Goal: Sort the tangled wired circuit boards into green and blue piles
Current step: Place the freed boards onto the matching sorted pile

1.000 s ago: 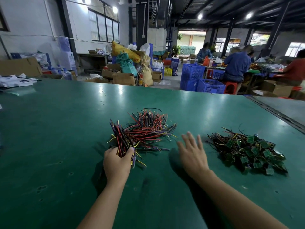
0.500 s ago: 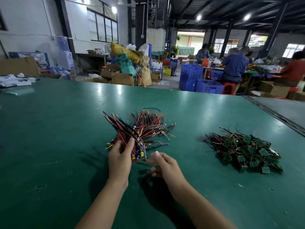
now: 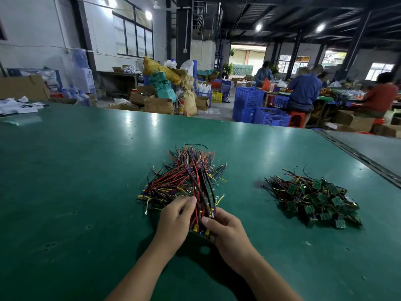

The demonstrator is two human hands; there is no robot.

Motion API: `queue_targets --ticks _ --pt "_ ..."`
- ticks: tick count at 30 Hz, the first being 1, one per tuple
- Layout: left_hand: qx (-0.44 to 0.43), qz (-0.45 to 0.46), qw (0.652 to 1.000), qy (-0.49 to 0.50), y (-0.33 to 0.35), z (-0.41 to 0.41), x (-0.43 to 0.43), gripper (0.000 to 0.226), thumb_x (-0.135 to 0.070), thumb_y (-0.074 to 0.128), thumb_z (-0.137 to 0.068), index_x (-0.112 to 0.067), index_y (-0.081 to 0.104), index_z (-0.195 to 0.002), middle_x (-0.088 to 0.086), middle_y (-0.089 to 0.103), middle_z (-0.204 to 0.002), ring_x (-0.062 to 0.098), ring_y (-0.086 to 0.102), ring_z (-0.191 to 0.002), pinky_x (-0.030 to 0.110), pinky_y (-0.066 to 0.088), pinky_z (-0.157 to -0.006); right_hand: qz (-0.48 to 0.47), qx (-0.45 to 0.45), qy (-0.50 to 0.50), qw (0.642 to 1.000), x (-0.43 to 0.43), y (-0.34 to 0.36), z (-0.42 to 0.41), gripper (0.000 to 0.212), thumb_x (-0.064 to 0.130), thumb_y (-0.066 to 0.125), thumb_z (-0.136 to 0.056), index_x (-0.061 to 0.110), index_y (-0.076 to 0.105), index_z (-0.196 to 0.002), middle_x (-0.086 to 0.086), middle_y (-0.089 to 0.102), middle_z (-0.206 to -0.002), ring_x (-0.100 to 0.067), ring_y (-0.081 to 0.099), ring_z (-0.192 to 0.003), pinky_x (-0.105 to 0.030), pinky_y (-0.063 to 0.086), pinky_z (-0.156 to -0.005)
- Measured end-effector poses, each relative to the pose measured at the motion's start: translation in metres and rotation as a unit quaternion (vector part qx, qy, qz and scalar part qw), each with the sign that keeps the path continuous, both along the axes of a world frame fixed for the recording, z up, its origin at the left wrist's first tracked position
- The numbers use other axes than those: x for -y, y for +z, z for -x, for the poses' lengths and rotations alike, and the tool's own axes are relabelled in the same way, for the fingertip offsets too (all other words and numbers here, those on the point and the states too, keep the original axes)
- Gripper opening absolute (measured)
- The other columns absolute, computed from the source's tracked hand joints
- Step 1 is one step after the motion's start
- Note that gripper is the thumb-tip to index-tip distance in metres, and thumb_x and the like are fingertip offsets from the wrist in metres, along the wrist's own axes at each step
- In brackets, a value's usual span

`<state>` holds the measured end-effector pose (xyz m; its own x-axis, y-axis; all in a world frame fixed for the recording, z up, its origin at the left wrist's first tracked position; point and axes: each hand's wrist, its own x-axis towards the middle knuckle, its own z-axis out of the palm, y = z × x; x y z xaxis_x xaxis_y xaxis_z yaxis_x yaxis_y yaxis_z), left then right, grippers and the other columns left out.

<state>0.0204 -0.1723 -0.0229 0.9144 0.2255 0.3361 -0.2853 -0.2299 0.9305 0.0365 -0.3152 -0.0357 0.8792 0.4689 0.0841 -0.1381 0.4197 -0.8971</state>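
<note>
A tangled heap of red, black, purple and yellow wires with small boards (image 3: 184, 181) lies in the middle of the green table (image 3: 76, 170). My left hand (image 3: 173, 222) and my right hand (image 3: 227, 231) both grip one bundle of wired boards (image 3: 200, 213) at the heap's near edge, fingers curled round its lower end. The boards in that bundle are mostly hidden between my hands. To the right sits a separate pile of green boards with dark wires (image 3: 314, 198), apart from both hands.
A metal seam (image 3: 358, 157) runs along the table's right side. White papers (image 3: 17, 106) lie at the far left edge. Beyond the table stand blue crates (image 3: 260, 111), cardboard boxes and sacks, and several people sit working at the back right.
My right hand came back from near the green pile and closed on the bundle beside my left hand. The bundle has swung from leaning left to lying over the heap.
</note>
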Motion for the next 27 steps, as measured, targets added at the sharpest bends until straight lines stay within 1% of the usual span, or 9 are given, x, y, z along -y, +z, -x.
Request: queue_targets --ticks 2,4,7,12,17,19,21,23,27 --pt "-0.024 0.011 0.998 -0.048 0.003 0.003 -0.001 0.027 -0.029 0.049 -0.096 -0.015 0.072 -0.090 0.001 0.072 -0.090 0.017 0.065 -0.090 0.035 0.050 -0.085 0.016 0.025 -0.030 0.999 0.003 -0.002 0.000 0.022 0.004 0.069 -0.082 0.005 0.071 -0.105 -0.020 0.069 -0.101 -0.027 0.066 -0.089 -0.040 0.055 -0.081" --pt "-0.027 -0.024 0.996 -0.080 0.005 0.005 0.001 0.023 -0.033 0.053 -0.087 -0.022 0.072 -0.095 -0.006 0.073 -0.094 0.011 0.066 -0.093 0.030 0.050 -0.085 0.050 0.061 -0.072 0.994 0.007 -0.005 0.000 0.024 0.001 0.062 -0.088 0.011 0.072 -0.107 -0.015 0.072 -0.102 -0.024 0.066 -0.092 -0.043 0.053 -0.087" --pt "-0.009 -0.112 0.992 -0.056 0.000 0.007 0.010 0.020 -0.039 0.060 -0.081 -0.030 0.068 -0.098 -0.018 0.071 -0.097 -0.001 0.063 -0.097 0.026 0.050 -0.087 0.118 0.118 -0.143 0.976 0.010 -0.005 0.001 0.027 0.000 0.055 -0.095 0.018 0.072 -0.106 -0.006 0.073 -0.097 -0.015 0.066 -0.089 -0.033 0.052 -0.081" --pt "0.020 -0.070 0.997 -0.008 -0.005 0.006 0.023 0.026 -0.030 0.069 -0.073 -0.029 0.066 -0.099 -0.019 0.071 -0.098 0.000 0.064 -0.098 0.026 0.049 -0.088 0.233 0.152 -0.239 0.930 0.004 -0.005 0.001 0.024 0.006 0.052 -0.098 0.018 0.065 -0.113 0.002 0.073 -0.100 -0.014 0.066 -0.095 -0.031 0.051 -0.088" --pt "0.044 -0.097 0.994 0.019 -0.001 0.007 0.027 0.028 -0.029 0.073 -0.069 -0.038 0.064 -0.094 -0.027 0.067 -0.098 -0.007 0.061 -0.095 0.007 0.041 -0.083 0.261 0.158 -0.327 0.895 0.004 -0.003 0.002 0.017 0.011 0.059 -0.095 0.025 0.065 -0.103 0.011 0.072 -0.088 -0.005 0.067 -0.081 -0.019 0.050 -0.074" --pt "0.039 -0.108 0.993 0.030 -0.001 0.008 0.032 0.024 -0.030 0.075 -0.068 -0.039 0.062 -0.086 -0.024 0.068 -0.091 -0.007 0.062 -0.088 0.007 0.042 -0.079 0.259 0.162 -0.354 0.884 0.005 -0.004 0.000 0.012 0.015 0.059 -0.095 0.025 0.066 -0.095 0.016 0.070 -0.078 0.001 0.063 -0.071 -0.011 0.045 -0.064" --pt "0.019 -0.100 0.994 0.025 -0.003 0.008 0.035 0.022 -0.024 0.079 -0.069 -0.036 0.064 -0.081 -0.015 0.070 -0.085 -0.001 0.064 -0.083 0.017 0.049 -0.079 0.270 0.147 -0.378 0.873 0.005 -0.006 -0.003 0.018 0.026 0.058 -0.096 0.022 0.066 -0.081 0.011 0.068 -0.070 -0.005 0.059 -0.064 -0.016 0.043 -0.060" --pt "0.012 -0.102 0.995 0.011 -0.004 0.007 0.035 0.019 -0.018 0.079 -0.072 -0.029 0.069 -0.083 -0.011 0.070 -0.088 0.003 0.065 -0.087 0.023 0.050 -0.083 0.255 0.104 -0.387 0.880 0.007 -0.006 -0.005 0.030 0.034 0.052 -0.098 0.021 0.069 -0.076 0.005 0.069 -0.067 -0.011 0.061 -0.066 -0.028 0.048 -0.066" --pt "-0.017 -0.055 0.998 -0.007 -0.004 0.006 0.028 0.010 -0.023 0.079 -0.073 -0.021 0.073 -0.080 -0.013 0.071 -0.084 0.000 0.063 -0.084 0.012 0.045 -0.079 0.156 -0.005 -0.351 0.923 0.010 -0.003 -0.008 0.035 0.038 0.046 -0.101 0.020 0.072 -0.088 -0.008 0.073 -0.078 -0.030 0.069 -0.077 -0.048 0.056 -0.077"
